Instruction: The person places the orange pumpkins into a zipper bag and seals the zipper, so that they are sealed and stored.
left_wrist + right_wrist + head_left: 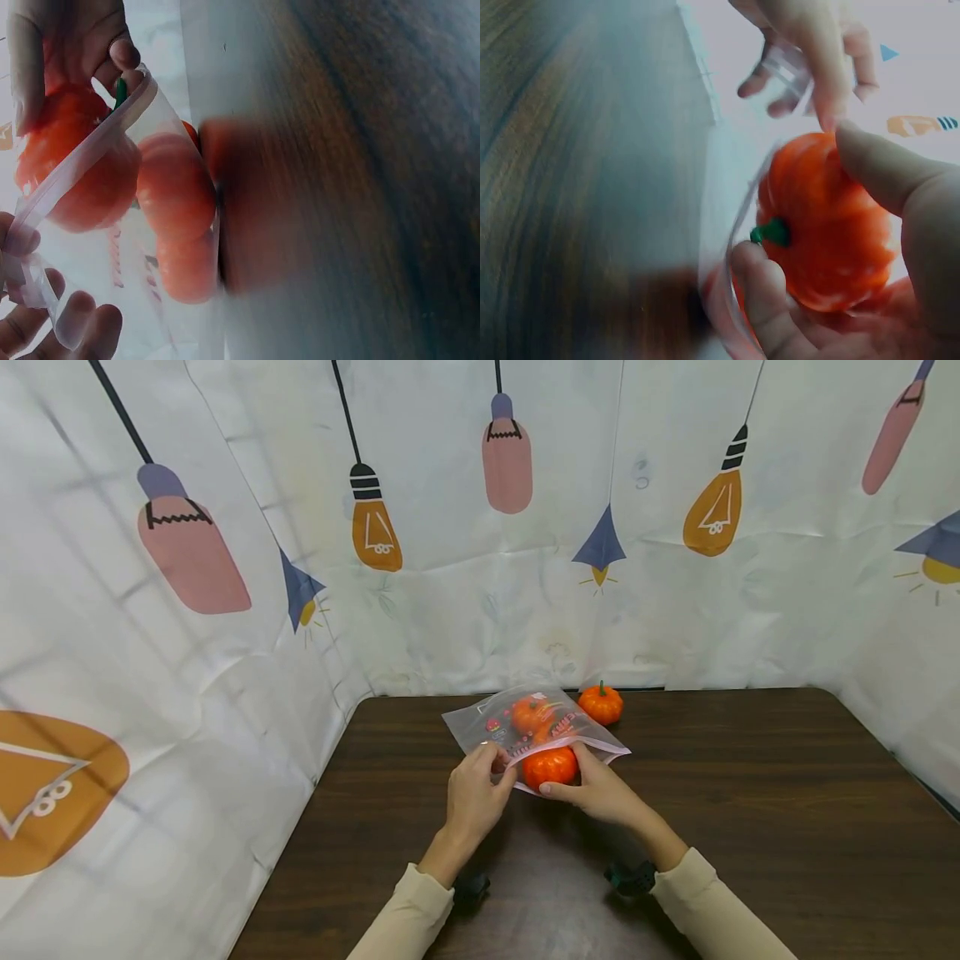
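A clear zip bag (480, 724) with pink edging and red print lies on the dark table, its mouth facing me. Inside it show orange toy pumpkins (176, 187), seen through the plastic. At the mouth, my right hand (606, 789) grips another orange pumpkin (825, 225) with a green stem, thumb on one side and fingers on the other. The pumpkin is partly within the bag's opening. My left hand (477, 789) pinches the bag's edge at the left of the mouth, and its thumb is close to the pumpkin in the right wrist view.
One more pumpkin (601, 703) stands on the table (750, 793) just behind the bag's right side. White cloth (465, 610) printed with lamps hangs behind and to the left of the table. Dark wrist devices (630, 878) sit under both wrists.
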Action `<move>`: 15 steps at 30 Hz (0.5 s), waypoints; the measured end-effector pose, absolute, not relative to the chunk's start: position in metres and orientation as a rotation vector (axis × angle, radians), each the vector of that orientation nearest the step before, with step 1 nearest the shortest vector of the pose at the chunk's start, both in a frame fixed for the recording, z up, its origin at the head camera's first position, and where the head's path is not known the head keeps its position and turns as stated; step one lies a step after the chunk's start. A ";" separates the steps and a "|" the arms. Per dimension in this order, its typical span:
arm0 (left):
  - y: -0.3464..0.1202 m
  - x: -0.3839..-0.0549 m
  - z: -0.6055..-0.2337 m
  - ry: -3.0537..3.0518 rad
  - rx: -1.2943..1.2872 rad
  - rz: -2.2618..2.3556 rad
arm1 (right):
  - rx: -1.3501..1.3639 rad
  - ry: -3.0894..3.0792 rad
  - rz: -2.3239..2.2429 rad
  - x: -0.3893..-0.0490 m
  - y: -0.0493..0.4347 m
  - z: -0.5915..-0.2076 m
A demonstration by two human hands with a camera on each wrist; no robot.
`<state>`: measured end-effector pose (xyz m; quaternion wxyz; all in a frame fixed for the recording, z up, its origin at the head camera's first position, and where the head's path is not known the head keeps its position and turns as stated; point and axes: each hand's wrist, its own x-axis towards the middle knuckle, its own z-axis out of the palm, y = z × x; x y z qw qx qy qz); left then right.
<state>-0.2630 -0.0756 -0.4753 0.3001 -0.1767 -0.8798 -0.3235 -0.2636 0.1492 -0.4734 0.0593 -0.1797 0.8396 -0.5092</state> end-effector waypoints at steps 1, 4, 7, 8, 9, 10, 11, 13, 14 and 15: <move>-0.075 -0.263 -0.475 -2.333 -0.476 -0.860 | -0.537 2.586 -1.532 -0.263 0.147 -0.474; -0.076 -0.263 -0.476 -2.323 -0.499 -0.861 | -0.495 2.686 -1.493 -0.263 0.142 -0.475; -0.075 -0.263 -0.476 -2.322 -0.520 -0.857 | -0.427 2.765 -1.444 -0.264 0.140 -0.477; -0.076 -0.263 -0.476 -2.322 -0.530 -0.855 | -0.408 2.785 -1.433 -0.265 0.140 -0.478; -0.075 -0.264 -0.476 -2.323 -0.538 -0.853 | -0.387 2.800 -1.427 -0.266 0.140 -0.478; -0.075 -0.264 -0.476 -2.322 -0.548 -0.853 | -0.367 2.812 -1.424 -0.267 0.139 -0.478; -0.075 -0.264 -0.476 -2.324 -0.555 -0.853 | -0.354 2.819 -1.427 -0.268 0.139 -0.479; -0.075 -0.264 -0.476 -2.324 -0.573 -0.854 | -0.332 2.836 -1.429 -0.270 0.138 -0.480; -0.075 -0.264 -0.477 -2.323 -0.583 -0.853 | -0.321 2.847 -1.423 -0.270 0.138 -0.481; -0.075 -0.264 -0.477 -2.322 -0.594 -0.851 | -0.309 2.857 -1.416 -0.271 0.137 -0.482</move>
